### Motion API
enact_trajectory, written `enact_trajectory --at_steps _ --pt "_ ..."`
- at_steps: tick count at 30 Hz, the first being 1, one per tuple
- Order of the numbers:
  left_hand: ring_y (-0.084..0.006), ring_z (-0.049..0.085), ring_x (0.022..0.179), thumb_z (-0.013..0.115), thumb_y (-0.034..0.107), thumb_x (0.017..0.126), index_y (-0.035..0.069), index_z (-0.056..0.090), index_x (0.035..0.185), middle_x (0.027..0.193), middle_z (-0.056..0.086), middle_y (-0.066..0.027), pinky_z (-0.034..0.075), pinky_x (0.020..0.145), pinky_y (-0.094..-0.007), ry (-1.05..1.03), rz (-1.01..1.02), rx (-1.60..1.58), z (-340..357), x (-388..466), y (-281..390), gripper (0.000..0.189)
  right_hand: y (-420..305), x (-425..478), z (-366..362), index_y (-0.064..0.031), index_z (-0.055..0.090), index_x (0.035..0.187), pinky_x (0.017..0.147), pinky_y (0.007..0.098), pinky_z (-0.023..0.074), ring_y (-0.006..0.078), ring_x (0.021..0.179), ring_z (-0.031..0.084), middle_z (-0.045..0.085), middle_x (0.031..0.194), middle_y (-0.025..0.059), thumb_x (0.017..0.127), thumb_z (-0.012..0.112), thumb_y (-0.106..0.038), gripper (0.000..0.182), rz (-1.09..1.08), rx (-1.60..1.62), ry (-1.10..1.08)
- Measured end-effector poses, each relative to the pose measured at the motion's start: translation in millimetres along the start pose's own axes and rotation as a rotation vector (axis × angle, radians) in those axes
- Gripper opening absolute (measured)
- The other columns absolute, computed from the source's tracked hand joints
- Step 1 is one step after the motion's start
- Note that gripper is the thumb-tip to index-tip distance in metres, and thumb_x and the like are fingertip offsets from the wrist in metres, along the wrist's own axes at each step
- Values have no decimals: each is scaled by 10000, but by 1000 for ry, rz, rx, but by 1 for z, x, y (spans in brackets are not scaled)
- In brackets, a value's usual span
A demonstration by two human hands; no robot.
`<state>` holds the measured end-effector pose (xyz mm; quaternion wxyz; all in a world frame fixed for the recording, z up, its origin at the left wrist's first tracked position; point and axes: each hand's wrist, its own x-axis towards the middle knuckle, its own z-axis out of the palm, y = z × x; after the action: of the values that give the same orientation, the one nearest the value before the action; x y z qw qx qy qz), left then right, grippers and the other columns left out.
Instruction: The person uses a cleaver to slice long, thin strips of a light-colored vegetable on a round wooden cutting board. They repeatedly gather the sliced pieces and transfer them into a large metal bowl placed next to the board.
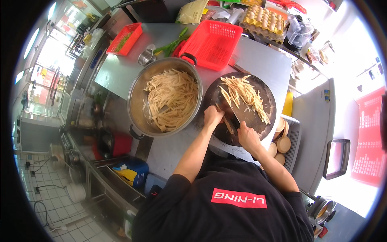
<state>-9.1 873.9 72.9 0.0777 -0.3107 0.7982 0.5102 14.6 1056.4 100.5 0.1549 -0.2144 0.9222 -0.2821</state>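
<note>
On a round dark chopping board point(266, 90), my right hand point(248, 135) grips the handle of a cleaver point(230, 111), its broad blade angled up and left. My left hand point(214, 116) rests at the board's left side with bent fingers, against a narrow pale brown stack of food point(229, 124) beside the blade. Which fingers touch the stack is partly hidden. Beyond the blade lies a loose heap of cut pale strips point(245, 92), possibly tofu skin. Left of the board, a large steel pot point(133, 99) with dark handles holds many similar strips point(172, 96).
The steel table point(257, 54) also bears a red plastic basket point(208, 45), a smaller red basket point(133, 33) of greens, steel cups point(146, 57) and green peppers point(170, 47). Egg trays point(263, 22) and a food processor point(297, 31) stand behind. A grey crate point(294, 136) sits right.
</note>
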Motion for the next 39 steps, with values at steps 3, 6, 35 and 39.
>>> enact_trajectory --at_steps 3,6,35,39 --pt "-224 659 552 626 115 742 -74 640 735 616 639 -167 537 571 -313 18 30 -13 5 6 -9 190 -8 8 8 -8 365 894 571 558 435 496 644 549 555 649 306 874 483 -167 199 39 -10 15" --pt "-219 657 548 629 119 742 -66 635 727 607 636 -163 535 570 -309 44 37 -26 6 5 -8 185 0 15 9 -17 375 913 590 555 453 486 654 567 568 652 300 875 483 -175 195 29 15 77" --pt "-228 654 576 647 148 686 -3 659 645 534 616 -115 524 630 -313 -13 26 35 23 -26 -18 157 -2 -18 1 -7 373 900 568 548 455 478 628 572 567 629 295 870 478 -146 177 60 -22 61" --pt "-234 651 570 639 166 681 0 654 617 540 618 -119 524 639 -315 2 50 42 28 -22 -28 179 6 -28 -2 -9 372 902 572 557 450 481 637 569 567 636 295 873 482 -158 188 43 -23 -8"
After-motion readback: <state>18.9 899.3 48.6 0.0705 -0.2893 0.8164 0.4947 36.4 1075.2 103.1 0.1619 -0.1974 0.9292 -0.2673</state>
